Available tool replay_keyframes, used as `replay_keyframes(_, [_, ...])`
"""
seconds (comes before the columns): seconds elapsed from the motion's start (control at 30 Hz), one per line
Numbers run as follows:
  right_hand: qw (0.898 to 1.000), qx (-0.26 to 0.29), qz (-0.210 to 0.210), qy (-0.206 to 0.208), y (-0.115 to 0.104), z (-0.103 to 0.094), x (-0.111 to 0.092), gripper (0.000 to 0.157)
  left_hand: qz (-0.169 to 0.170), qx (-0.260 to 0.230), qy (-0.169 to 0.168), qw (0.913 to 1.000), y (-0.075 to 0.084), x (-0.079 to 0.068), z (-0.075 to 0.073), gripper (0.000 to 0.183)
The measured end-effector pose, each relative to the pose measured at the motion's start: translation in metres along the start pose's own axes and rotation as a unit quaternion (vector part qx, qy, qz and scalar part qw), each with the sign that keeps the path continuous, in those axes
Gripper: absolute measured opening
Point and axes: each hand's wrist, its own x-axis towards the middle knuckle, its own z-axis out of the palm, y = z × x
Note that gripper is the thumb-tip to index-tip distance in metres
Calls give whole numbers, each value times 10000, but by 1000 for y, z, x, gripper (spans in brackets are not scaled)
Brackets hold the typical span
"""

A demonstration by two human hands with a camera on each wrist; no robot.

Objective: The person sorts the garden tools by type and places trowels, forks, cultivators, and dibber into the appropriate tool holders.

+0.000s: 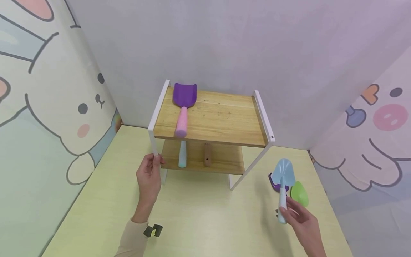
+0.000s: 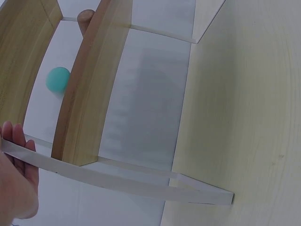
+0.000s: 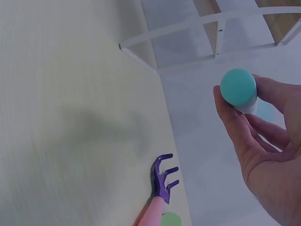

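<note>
My right hand [image 1: 302,221] pinches the pale blue handle of a small garden trowel [image 1: 284,171] between thumb and fingers, its blade pointing away from me. The teal end of that trowel's handle [image 3: 238,87] faces the camera in the right wrist view. Below the trowel, on the table, lies a hand rake with purple tines [image 3: 162,181] and a pink handle; the trowel partly covers it in the head view. A green rounded piece [image 1: 300,194] is beside it. My left hand [image 1: 150,176] grips the white front-left post [image 2: 94,176] of a two-tier wooden rack [image 1: 224,117].
A purple shovel [image 1: 184,95] with a pink handle lies on the rack's left upper tier. On the lower tier [image 1: 224,166] are a pale blue handle [image 1: 182,155] and a brown wooden handle [image 1: 208,155]. Cartoon-printed curtains flank the pale table [image 1: 199,221].
</note>
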Motion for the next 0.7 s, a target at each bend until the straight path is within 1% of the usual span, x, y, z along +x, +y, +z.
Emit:
replay_keyframes(0.13, [9997,-217,-42,48,-6,2,-3,55,9,12,28,10000,0,0,0,15])
replay_keyframes(0.27, [9995,-296,-90,55,-14,4,-8,55,-3,-11,30,10000,0,0,-1,15])
replay_keyframes(0.47, [9991,-148,-407,-31,-25,8,-16,53,-50,-89,38,9999,-1,0,-1,15])
replay_keyframes(0.6, [9979,-235,-594,-55,-32,9,-20,53,-86,-139,20,9999,-1,0,0,15])
replay_keyframes(0.7, [9974,-342,-637,-52,-38,10,-23,53,-115,-145,17,9998,-2,0,0,16])
